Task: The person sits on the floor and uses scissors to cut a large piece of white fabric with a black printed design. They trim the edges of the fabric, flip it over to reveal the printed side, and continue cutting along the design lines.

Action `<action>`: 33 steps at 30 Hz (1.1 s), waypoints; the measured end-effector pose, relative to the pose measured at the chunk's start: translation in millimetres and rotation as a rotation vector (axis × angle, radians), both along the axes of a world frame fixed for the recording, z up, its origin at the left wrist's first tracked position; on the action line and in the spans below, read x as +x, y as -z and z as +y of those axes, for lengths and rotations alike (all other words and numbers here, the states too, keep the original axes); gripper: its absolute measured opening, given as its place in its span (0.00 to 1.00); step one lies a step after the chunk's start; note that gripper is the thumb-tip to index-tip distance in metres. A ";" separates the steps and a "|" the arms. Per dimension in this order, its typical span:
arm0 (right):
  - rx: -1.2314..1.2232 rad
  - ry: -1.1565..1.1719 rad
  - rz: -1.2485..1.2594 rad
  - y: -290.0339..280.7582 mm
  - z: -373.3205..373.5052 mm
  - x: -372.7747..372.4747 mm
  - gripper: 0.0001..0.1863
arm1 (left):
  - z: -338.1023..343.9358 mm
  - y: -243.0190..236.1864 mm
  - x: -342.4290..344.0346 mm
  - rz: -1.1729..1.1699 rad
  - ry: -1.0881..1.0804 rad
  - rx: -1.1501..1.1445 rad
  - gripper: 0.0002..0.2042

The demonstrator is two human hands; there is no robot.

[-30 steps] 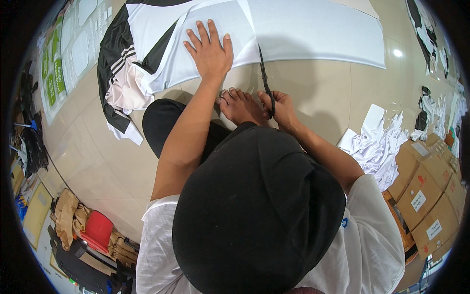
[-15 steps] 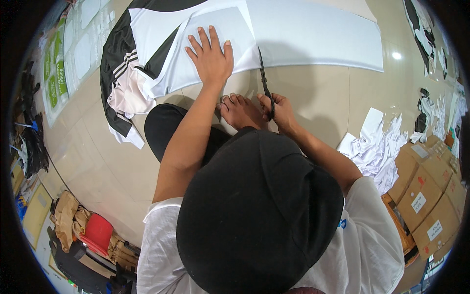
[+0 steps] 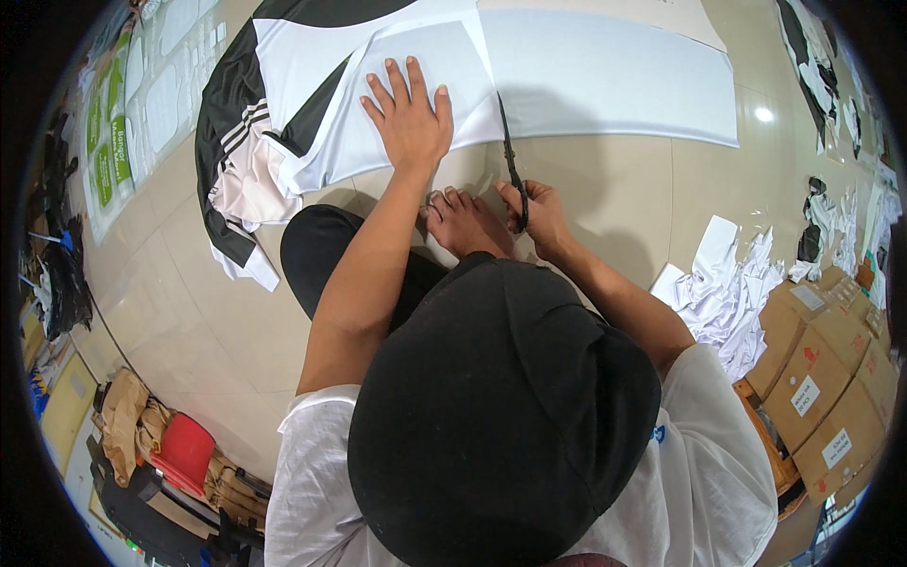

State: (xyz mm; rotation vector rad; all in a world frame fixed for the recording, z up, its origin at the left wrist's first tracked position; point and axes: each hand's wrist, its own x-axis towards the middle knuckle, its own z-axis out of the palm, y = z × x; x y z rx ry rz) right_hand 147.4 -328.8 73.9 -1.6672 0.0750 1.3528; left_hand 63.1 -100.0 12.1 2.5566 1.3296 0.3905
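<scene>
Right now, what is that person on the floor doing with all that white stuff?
A person sits on the tiled floor cutting a big white sheet. The left hand lies flat on the sheet, fingers spread, holding it down. The right hand holds black scissors, blades at the sheet's near edge. A bare foot rests beside that hand. White scraps lie heaped to the right.

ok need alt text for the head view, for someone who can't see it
Seen from above, a person in a black cap sits on a tiled floor, cutting white fabric with black scissors in the right hand. The left hand presses the fabric flat. White scraps and cardboard boxes lie to the right.
</scene>
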 end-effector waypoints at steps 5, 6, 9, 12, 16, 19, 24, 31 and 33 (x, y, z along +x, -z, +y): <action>-0.003 -0.010 -0.011 5.7 -3.9 -0.9 0.19 | 0.1 -0.3 0.5 -0.002 -0.001 -0.008 0.36; -0.004 -0.012 -0.011 5.1 -3.8 -1.2 0.19 | 0.2 -0.2 0.3 -0.004 -0.001 -0.009 0.36; -0.009 -0.014 -0.006 2.6 -3.0 -1.0 0.19 | 0.1 0.2 0.0 -0.006 -0.001 -0.012 0.36; -0.007 -0.010 0.006 0.2 0.6 1.2 0.19 | 0.4 -0.1 0.3 -0.002 -0.003 -0.009 0.36; 0.030 -0.012 0.004 3.8 9.6 6.1 0.20 | 0.2 -2.2 0.9 0.001 -0.003 -0.019 0.36; 0.038 -0.011 -0.009 9.5 13.9 8.6 0.21 | 0.1 -2.8 0.6 0.008 -0.003 -0.014 0.36; 0.054 0.024 0.001 13.7 16.9 9.7 0.21 | 0.3 -0.7 0.4 0.003 -0.003 -0.008 0.36; 0.021 0.018 0.016 7.2 16.6 10.6 0.18 | 0.4 0.4 0.3 0.015 -0.002 0.004 0.36; 0.026 0.014 0.010 7.9 15.4 10.6 0.19 | 0.1 0.0 0.7 0.017 -0.004 -0.001 0.36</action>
